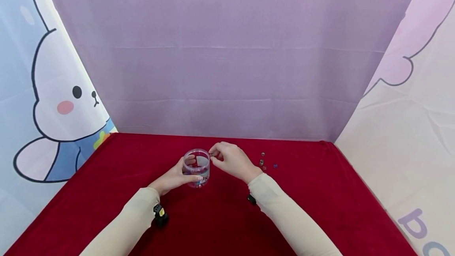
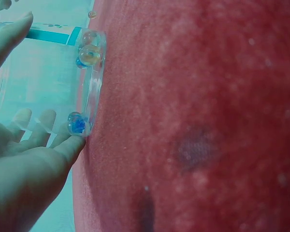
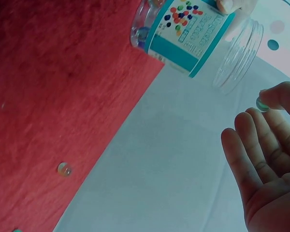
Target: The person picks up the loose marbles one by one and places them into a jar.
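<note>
My left hand (image 1: 174, 178) grips a clear plastic jar (image 1: 205, 172) around its side, thumb in front and fingers behind. The jar has no lid, and its printed label with a teal border (image 3: 173, 52) faces the right wrist camera. Several glass marbles (image 2: 90, 54) lie at the jar's bottom, a blue one (image 2: 78, 124) among them. Close beside the rim, my right hand (image 1: 232, 162) pinches a greenish marble (image 3: 262, 104) between thumb and index finger. Its other fingers are loosely extended in the right wrist view.
Several loose marbles (image 1: 261, 162) lie on the red cloth (image 1: 313, 192) to the right of my right hand, with a blue marble (image 1: 275, 166) a little apart. A purple curtain (image 1: 220, 70) hangs behind the table, and printed cloths (image 1: 401, 129) flank it.
</note>
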`<state>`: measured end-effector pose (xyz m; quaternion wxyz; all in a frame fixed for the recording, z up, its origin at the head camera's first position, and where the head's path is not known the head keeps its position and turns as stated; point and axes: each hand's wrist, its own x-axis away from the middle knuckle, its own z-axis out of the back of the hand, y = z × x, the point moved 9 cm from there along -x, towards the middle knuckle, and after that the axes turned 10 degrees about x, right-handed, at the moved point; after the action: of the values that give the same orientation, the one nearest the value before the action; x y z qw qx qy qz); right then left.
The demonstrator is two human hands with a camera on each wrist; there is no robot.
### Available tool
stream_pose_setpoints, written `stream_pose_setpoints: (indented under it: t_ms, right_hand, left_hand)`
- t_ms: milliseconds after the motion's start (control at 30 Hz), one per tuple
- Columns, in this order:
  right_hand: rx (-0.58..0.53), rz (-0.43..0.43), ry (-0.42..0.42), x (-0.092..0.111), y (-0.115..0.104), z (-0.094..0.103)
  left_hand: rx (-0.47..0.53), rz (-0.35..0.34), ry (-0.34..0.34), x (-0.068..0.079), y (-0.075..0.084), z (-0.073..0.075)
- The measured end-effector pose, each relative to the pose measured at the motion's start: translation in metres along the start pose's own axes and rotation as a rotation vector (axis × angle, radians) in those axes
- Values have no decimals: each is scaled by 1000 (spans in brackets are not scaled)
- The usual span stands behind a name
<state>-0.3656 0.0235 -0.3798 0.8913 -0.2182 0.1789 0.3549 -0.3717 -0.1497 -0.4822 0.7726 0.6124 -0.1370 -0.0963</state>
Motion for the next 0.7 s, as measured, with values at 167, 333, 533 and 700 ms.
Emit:
stream_pose_setpoints:
  t_ms: [167, 333, 533, 700]
  right_hand:
    - [-15, 30, 2, -2, -8, -5]
    - [7, 54, 8, -4, -14, -7]
    - [13, 60, 3, -7, -17, -9]
    - [8, 39, -32, -7, -16, -15]
  left_hand:
    - [16, -3, -5, 0, 0, -1]
    - [20, -6, -10, 0, 0, -1]
    - [11, -9, -5, 0, 3, -2]
    - [14, -7, -13, 0, 1, -2]
